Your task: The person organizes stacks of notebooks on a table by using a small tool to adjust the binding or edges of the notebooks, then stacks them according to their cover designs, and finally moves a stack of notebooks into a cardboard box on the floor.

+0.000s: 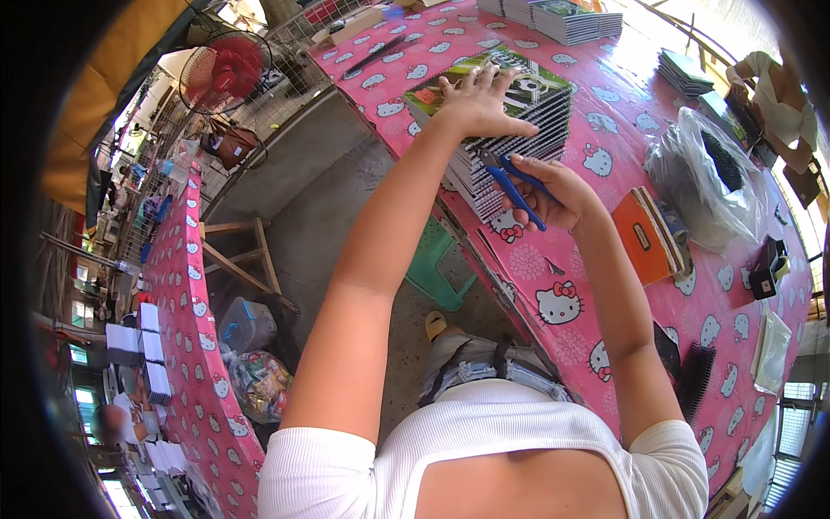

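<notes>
A stack of spiral-bound notebooks (553, 121) with green and black covers stands near the edge of the pink table, its coil bindings facing right and toward me. My left hand (484, 108) lies on the top cover with its fingers spread. In my right hand (553, 195) is a pair of pliers (510, 183) with blue handles. The jaws are up against the coils on the stack's near side, below my left hand. Whether they grip a wire end is too small to tell.
On the pink patterned table (571, 333) at right are an orange pouch (644, 238), a clear plastic bag (705, 173) and black coils (696, 381). More notebooks (575, 24) are stacked at the far end. A green stool (437, 264) stands below the table's edge. Another person (778, 108) is at far right.
</notes>
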`<state>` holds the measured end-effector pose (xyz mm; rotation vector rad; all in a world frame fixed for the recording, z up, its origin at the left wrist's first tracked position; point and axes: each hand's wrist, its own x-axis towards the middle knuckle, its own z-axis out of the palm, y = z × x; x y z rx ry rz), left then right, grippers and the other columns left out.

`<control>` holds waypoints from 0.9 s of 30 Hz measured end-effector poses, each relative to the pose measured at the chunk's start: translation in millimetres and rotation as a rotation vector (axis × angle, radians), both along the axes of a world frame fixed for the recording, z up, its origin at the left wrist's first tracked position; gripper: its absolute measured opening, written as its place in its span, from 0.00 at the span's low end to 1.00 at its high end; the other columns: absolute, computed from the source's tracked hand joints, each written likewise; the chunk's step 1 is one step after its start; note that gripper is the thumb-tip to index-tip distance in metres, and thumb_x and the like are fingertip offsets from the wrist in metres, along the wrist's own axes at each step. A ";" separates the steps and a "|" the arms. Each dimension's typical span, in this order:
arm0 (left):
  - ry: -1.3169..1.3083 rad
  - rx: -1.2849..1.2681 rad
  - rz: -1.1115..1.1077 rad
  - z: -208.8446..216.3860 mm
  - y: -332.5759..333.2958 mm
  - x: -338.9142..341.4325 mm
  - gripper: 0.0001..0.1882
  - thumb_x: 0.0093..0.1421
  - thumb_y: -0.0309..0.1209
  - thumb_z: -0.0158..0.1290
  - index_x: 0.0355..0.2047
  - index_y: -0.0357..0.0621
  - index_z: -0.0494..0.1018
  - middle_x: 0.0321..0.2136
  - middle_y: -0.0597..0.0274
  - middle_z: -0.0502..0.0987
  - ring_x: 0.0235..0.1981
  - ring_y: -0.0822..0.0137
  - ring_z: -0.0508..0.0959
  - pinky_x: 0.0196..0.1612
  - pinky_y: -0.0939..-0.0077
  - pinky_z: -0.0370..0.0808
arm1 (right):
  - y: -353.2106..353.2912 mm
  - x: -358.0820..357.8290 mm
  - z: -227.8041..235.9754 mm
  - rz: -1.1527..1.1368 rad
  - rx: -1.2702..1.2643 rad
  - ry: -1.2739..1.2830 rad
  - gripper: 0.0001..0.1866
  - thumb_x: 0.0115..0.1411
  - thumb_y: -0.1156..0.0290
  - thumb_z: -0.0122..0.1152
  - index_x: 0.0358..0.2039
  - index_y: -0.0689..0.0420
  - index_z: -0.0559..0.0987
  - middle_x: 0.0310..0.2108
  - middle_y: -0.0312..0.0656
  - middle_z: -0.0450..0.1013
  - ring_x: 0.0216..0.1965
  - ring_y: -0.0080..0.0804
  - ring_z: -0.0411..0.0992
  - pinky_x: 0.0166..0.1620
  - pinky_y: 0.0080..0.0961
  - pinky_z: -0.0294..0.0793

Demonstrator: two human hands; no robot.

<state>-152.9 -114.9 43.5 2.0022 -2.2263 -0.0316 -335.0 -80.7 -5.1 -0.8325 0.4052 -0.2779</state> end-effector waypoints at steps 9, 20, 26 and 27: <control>0.189 -0.077 -0.091 -2.9 0.5 11.2 0.50 0.43 0.70 0.47 0.63 0.62 0.50 0.65 0.53 0.48 0.66 0.49 0.44 0.59 0.32 0.35 | 58.1 12.4 -14.9 -0.870 -1.645 0.533 0.18 0.51 0.64 0.64 0.41 0.58 0.75 0.35 0.46 0.71 0.37 0.42 0.72 0.39 0.32 0.71; -0.016 0.000 -0.070 1.0 2.8 7.5 0.56 0.36 0.66 0.57 0.64 0.65 0.47 0.65 0.56 0.45 0.67 0.51 0.42 0.59 0.30 0.36 | 13.8 0.5 -2.3 -0.200 -0.246 0.245 0.23 0.57 0.56 0.59 0.41 0.64 0.73 0.31 0.49 0.74 0.26 0.38 0.75 0.25 0.34 0.74; 0.018 0.027 -0.064 2.7 3.5 11.1 0.58 0.33 0.58 0.62 0.64 0.64 0.46 0.65 0.56 0.47 0.67 0.52 0.43 0.59 0.30 0.36 | 51.0 12.2 -18.7 -0.631 -1.082 0.404 0.21 0.55 0.57 0.61 0.39 0.61 0.73 0.33 0.47 0.73 0.29 0.39 0.74 0.28 0.34 0.74; 0.033 0.023 -0.067 3.3 3.9 11.2 0.58 0.33 0.57 0.63 0.64 0.62 0.47 0.65 0.55 0.48 0.67 0.53 0.43 0.59 0.31 0.36 | 56.8 13.3 -23.4 -0.769 -1.505 0.446 0.21 0.54 0.57 0.62 0.40 0.60 0.74 0.33 0.47 0.72 0.30 0.39 0.74 0.30 0.34 0.73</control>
